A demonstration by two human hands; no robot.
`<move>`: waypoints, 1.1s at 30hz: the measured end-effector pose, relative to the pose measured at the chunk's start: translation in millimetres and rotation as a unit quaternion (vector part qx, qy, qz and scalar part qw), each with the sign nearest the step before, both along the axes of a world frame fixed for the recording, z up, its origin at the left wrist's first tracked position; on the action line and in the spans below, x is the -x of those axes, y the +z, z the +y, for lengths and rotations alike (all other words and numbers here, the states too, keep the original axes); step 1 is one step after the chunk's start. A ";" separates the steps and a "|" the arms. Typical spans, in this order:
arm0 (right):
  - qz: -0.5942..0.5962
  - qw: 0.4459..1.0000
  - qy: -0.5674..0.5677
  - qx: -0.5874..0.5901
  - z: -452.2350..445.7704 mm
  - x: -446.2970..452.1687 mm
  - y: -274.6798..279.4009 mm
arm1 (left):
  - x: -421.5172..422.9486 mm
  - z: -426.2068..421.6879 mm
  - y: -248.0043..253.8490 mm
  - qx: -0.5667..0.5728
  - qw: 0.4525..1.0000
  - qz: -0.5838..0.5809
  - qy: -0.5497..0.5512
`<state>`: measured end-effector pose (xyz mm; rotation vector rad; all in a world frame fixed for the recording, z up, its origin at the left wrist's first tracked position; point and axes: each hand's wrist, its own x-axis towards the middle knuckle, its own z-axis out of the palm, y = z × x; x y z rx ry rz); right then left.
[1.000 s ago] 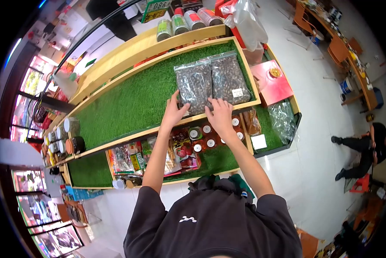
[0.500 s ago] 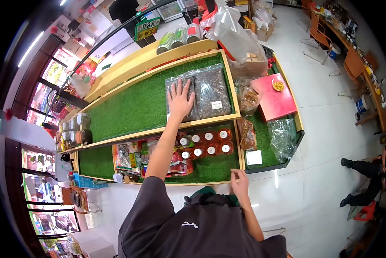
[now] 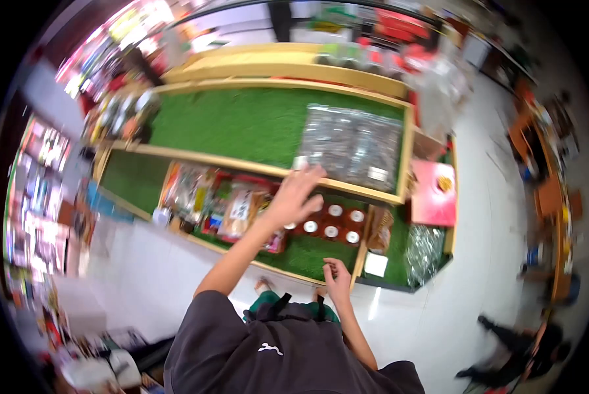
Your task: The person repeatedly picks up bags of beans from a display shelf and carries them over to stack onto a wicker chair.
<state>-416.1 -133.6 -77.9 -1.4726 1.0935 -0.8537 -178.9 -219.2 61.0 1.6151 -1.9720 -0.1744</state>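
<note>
Left hand (image 3: 296,195) drawn back from bags (image 3: 350,144) to tray rim (image 3: 242,165), fingers spread | right hand (image 3: 337,279) half-curled, grip unclear | risk: lowering left hand could topple bottles (image 3: 331,232)

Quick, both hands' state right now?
Left hand: open, nothing visibly held.
Right hand: partly curled; open or closed can't be told, nothing visibly held.

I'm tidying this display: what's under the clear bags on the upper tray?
Green turf shows beside the clear bags; whatever lies directly beneath them is covered and can't be seen.
</note>
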 end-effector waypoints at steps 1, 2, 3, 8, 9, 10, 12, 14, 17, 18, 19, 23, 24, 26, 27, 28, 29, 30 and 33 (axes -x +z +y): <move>0.008 0.998 0.046 -0.039 6.7 -18.6 -3.1 | -7.8 40.0 -2.0 0.012 1.000 0.014 0.014; 0.018 0.992 0.103 -0.076 15.6 -42.0 -5.8 | -20.8 83.7 -5.1 0.027 0.999 0.024 0.040; 0.026 0.986 0.147 -0.074 25.3 -59.9 -9.9 | -30.7 127.4 -16.2 0.026 0.993 0.059 0.099; 0.100 0.919 0.375 -0.076 72.6 -152.4 -55.6 | -76.7 372.4 -203.8 -0.109 0.764 0.319 0.550; 0.117 0.904 0.409 -0.035 81.6 -168.8 -76.3 | -77.6 423.0 -218.1 -0.248 0.701 0.329 0.582; 0.132 0.891 0.434 0.004 88.7 -186.8 -91.9 | -70.5 473.6 -262.7 -0.288 0.562 0.377 0.677; 0.140 0.862 0.481 0.075 97.9 -224.8 -103.0 | -38.7 562.7 -341.8 -0.184 0.399 0.515 0.736; 0.173 0.836 0.513 0.095 116.5 -266.9 -113.8 | -1.0 624.2 -347.9 -0.128 0.237 0.605 0.749; 0.185 0.800 0.564 0.087 131.4 -329.8 -134.3 | 62.4 704.0 -407.0 -0.298 0.174 0.475 0.810; 0.197 0.793 0.574 0.048 139.7 -348.2 -144.8 | 74.0 708.7 -393.2 -0.280 0.147 0.481 0.818; 0.217 0.793 0.566 -0.052 150.3 -364.7 -137.5 | 83.6 712.4 -374.7 -0.212 0.186 0.525 0.803; 0.177 0.830 0.529 -0.018 178.6 -407.4 -182.3 | 98.9 719.9 -341.0 -0.092 0.033 0.609 0.787; 0.244 0.802 0.544 0.028 182.0 -414.6 -176.5 | 101.0 725.4 -354.2 -0.088 -0.034 0.621 0.778; 0.253 0.791 0.554 0.059 157.5 -430.6 -257.7 | 88.9 732.9 -398.9 -0.169 -0.028 0.548 0.819; 0.251 0.784 0.565 0.062 161.8 -449.8 -256.2 | 67.9 729.0 -398.7 -0.147 0.006 0.562 0.814; 0.273 0.778 0.565 0.029 169.0 -466.7 -249.6 | 35.5 727.0 -392.7 -0.126 0.041 0.573 0.809; 0.297 0.771 0.564 -0.005 175.6 -482.9 -247.4 | 3.9 719.7 -369.8 -0.065 0.079 0.601 0.792; 0.298 0.765 0.570 -0.005 181.4 -506.3 -262.8 | -29.8 712.4 -348.4 -0.005 0.118 0.625 0.772; 0.246 0.693 0.665 -0.129 204.7 -577.1 -276.6 | -118.8 709.1 -326.0 0.026 0.139 0.657 0.741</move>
